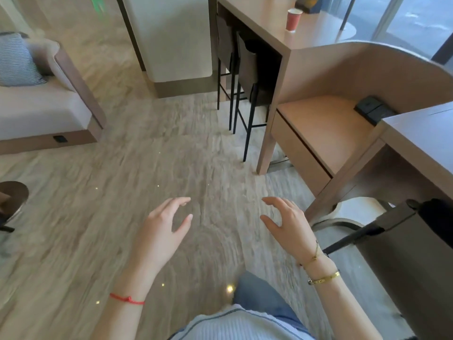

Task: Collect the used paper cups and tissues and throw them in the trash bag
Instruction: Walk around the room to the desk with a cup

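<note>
Red paper cup point(293, 20) with a pale rim, standing upright on the high wooden table point(269, 23) at the upper right of the view, well apart from both hands. A dark box-like object point(309, 4) lies just behind the cup on the same table; what it is cannot be told. No tissue or trash bag can be made out.

Two dark high stools point(241, 77) with thin black legs stand tucked beneath the near edge of this table. Below and to the right, a curved wooden booth wall point(367, 69) encloses a lower wooden seat point(323, 128) with a black socket block point(373, 109) at its back corner. A second table point(421, 133) enters from the right edge, and a black chair armrest point(382, 224) shows beneath it.

Left hand point(159, 231), held over the floor point(147, 155), palm down, grip spread: fingers loosely bent and apart, holding nothing. A red string bracelet point(126, 298) circles its wrist.

Right hand point(289, 224), level with the left and likewise over the floor, grip spread: fingers gently curved, thumb apart from them, holding nothing. Two gold bracelets point(323, 278) sit on its wrist.

Lower centre: the person's pale ribbed top point(235, 327) and a blue trouser leg point(259, 293).

Left side: a beige sofa point(36, 106) carrying a striped cushion point(17, 60); a white pillar point(171, 38) with a brown base rises behind the floor.
</note>
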A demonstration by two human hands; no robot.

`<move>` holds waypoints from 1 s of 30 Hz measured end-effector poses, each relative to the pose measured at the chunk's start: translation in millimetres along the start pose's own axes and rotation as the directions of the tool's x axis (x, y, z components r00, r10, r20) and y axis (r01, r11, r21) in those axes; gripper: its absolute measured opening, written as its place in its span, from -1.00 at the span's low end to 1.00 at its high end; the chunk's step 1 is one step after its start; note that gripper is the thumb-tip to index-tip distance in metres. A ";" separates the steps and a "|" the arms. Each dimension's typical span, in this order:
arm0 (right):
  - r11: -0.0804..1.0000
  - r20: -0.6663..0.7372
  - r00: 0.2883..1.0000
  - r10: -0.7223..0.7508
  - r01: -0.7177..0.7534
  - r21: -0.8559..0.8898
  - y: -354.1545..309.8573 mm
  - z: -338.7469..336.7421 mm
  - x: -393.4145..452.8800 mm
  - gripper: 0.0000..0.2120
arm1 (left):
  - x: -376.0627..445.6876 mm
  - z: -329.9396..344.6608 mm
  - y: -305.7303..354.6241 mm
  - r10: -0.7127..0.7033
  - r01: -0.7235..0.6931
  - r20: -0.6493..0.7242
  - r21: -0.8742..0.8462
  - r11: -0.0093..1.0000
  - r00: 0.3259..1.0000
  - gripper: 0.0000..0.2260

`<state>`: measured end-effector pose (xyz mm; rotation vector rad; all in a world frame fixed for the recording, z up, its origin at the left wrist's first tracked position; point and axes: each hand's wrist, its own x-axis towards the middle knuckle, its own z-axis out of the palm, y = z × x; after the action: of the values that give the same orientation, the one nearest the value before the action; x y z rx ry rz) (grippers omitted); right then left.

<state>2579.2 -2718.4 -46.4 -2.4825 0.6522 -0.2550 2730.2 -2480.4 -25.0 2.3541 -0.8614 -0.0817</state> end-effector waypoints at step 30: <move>0.996 -0.161 0.986 0.046 -0.057 -0.065 54.8 -36.1 671.1 -0.62 | 712.4 71.6 -57.6 0.213 -0.211 0.030 -0.057 0.976 0.977 -0.67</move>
<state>3126.0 -3112.0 -19.8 -2.5259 0.8026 -0.4212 3303.4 -2913.0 -10.3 2.2035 -1.1092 -0.0579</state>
